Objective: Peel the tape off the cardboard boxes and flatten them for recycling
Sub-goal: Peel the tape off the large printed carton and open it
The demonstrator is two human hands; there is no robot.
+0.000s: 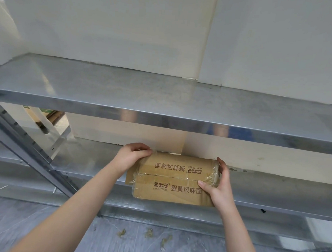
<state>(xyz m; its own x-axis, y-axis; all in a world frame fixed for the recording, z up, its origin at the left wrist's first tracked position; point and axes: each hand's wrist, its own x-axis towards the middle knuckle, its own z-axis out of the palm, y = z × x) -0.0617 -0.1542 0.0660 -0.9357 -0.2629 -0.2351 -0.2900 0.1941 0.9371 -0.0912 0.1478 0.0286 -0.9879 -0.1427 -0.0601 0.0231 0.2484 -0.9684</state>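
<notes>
Both left hand (133,156) and right hand (218,185) hold box (170,190) printed 蟹黄风味面.

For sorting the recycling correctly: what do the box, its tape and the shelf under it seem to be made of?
Box: brown cardboard, matte and printed, with folded flaps. Tape: probably clear plastic film; it is glossy and wrinkled. Shelf: sheet metal, possibly galvanized steel; grey, mottled, reflective.

Closed brown cardboard box (175,180) lies flat between the left fingers (143,149) and right fingers (222,165); clear tape (213,175) wraps the right-finger end.
</notes>
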